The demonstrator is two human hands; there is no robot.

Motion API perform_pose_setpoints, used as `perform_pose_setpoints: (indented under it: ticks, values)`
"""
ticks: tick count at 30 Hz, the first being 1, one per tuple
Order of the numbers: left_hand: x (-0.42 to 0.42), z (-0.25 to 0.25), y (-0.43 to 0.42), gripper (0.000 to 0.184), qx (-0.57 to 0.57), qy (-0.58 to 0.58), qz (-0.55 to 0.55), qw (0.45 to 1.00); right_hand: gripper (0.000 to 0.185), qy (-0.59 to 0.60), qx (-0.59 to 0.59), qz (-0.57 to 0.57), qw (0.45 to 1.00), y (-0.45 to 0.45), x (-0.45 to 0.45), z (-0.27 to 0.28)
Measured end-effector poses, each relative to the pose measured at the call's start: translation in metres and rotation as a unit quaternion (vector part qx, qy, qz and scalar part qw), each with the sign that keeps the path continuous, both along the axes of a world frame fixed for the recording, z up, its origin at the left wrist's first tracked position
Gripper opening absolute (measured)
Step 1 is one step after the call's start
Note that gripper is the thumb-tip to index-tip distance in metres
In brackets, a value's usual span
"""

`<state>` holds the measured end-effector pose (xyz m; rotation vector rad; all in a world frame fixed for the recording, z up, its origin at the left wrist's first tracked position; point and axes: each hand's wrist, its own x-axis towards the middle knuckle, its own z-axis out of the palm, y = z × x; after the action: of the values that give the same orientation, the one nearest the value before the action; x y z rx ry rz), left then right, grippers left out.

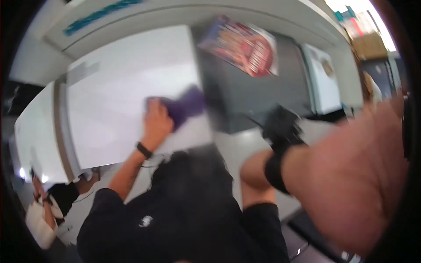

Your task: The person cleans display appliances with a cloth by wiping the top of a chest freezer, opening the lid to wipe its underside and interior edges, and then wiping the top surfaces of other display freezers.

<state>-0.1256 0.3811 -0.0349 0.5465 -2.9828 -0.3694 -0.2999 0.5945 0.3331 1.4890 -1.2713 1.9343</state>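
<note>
My left hand (158,119), with a dark band on its wrist, presses down on a bunched purple cloth (179,112) on the white tabletop (112,114). Its fingers curl over the cloth's left side, and the cloth's right end is smeared by motion near the board's edge. My right arm bends up close to the camera, and my right hand (351,175) looks large and blurred at the right. Its fingers are hidden. Around that wrist is a black strap (275,172), with a bulky black object (282,125) next to it that I cannot identify.
A colourful printed packet (245,46) lies on the dark grey surface (285,83) to the right. Beyond it is a white panel (322,79). Another person (44,210) is at the lower left, beside a second white table (39,131). Boxes (366,44) stand at the upper right.
</note>
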Motion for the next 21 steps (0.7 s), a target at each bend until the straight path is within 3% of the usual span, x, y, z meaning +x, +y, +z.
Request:
perform_pose_setpoints:
  ticks: [2, 5, 8, 10, 12, 14, 16, 17, 20, 21]
  values:
    - [0.005, 0.031, 0.004, 0.059, -0.027, -0.043, -0.017, 0.999, 0.022, -0.01, 0.008, -0.046, 0.999, -0.007, -0.003, -0.001]
    - [-0.003, 0.021, 0.001, 0.058, -0.052, -0.004, -0.019, 0.998, 0.021, -0.082, 0.063, -0.148, 0.983, -0.027, -0.007, -0.028]
    - [-0.01, 0.034, 0.0, 0.061, 0.005, -0.047, -0.005, 0.999, 0.02, -0.21, 0.249, -0.258, 0.91, -0.067, -0.004, -0.121]
    - [-0.001, 0.042, -0.006, 0.061, 0.049, -0.068, 0.001, 0.996, 0.014, -0.222, 0.316, -0.236, 0.892, -0.084, 0.013, -0.225]
    - [-0.002, 0.042, -0.013, 0.061, 0.063, -0.068, 0.01, 0.996, 0.01, -0.406, 0.323, -0.093, 0.85, -0.083, 0.042, -0.262]
    - [-0.005, 0.046, -0.023, 0.06, 0.069, -0.079, 0.022, 0.994, 0.002, -0.432, 0.258, -0.052, 0.863, -0.066, 0.072, -0.244]
    - [-0.008, 0.04, -0.034, 0.06, 0.063, -0.064, 0.03, 0.995, 0.006, -0.161, 0.159, -0.134, 0.965, -0.037, 0.064, -0.165]
    - [-0.007, 0.037, -0.039, 0.059, 0.061, -0.067, 0.025, 0.996, 0.008, -0.268, -0.032, -0.057, 0.961, -0.023, 0.069, -0.151]
    - [-0.015, 0.039, -0.048, 0.059, 0.073, -0.073, 0.019, 0.995, 0.024, -0.091, -0.301, -0.017, 0.949, 0.032, 0.034, -0.049]
    - [-0.016, 0.039, -0.051, 0.056, 0.068, -0.075, 0.017, 0.995, 0.02, -0.043, -0.206, 0.039, 0.977, 0.068, 0.029, -0.014]
